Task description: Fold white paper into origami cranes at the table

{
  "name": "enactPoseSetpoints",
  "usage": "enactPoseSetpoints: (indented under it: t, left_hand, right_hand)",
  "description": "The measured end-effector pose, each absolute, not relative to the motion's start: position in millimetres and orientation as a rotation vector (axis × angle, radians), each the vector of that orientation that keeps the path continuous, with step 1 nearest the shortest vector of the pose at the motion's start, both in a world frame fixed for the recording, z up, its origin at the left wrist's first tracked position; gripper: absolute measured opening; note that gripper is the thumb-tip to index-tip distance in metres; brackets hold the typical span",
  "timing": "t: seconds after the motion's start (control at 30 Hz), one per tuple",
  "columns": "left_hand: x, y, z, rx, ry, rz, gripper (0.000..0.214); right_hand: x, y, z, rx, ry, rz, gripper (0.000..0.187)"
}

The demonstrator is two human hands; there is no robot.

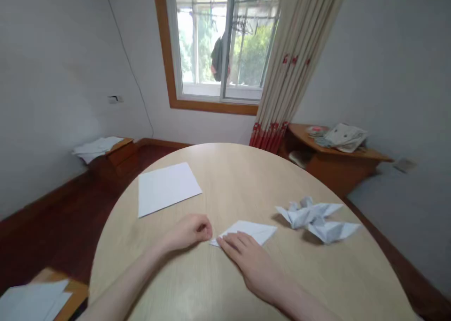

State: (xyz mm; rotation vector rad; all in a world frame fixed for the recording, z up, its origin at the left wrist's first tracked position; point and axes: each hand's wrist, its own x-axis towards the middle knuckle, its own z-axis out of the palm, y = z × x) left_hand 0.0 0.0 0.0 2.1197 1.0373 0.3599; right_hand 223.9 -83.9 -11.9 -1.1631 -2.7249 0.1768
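Observation:
A folded white paper piece (254,230) lies on the round wooden table (225,175) in front of me. My right hand (246,255) rests flat on its near left corner, fingers stretched out and together. My left hand (190,231) sits just left of the paper's tip, curled into a loose fist with the knuckles on the table; nothing shows inside it. A stack of flat white sheets (167,187) lies farther back on the left. Folded paper figures (319,217) sit on the right side of the table.
A low wooden shelf with papers (338,140) stands by the right wall under the curtain (296,67). More white sheets lie on a low stand (97,147) at the left wall and on a wooden surface (35,297) at the bottom left.

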Motion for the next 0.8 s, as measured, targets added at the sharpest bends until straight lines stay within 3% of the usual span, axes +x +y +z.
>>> enactPoseSetpoints:
  t: [0.3,0.8]
  left_hand:
    - [0,-2,5,2.112,1.022,0.343,0.006]
    - [-2,0,5,2.086,0.999,0.329,0.006]
  right_hand:
    - [217,-93,5,-1.194,-2.69,0.126,0.049]
    - [213,-92,1,-1.229,-2.677,0.058,0.048]
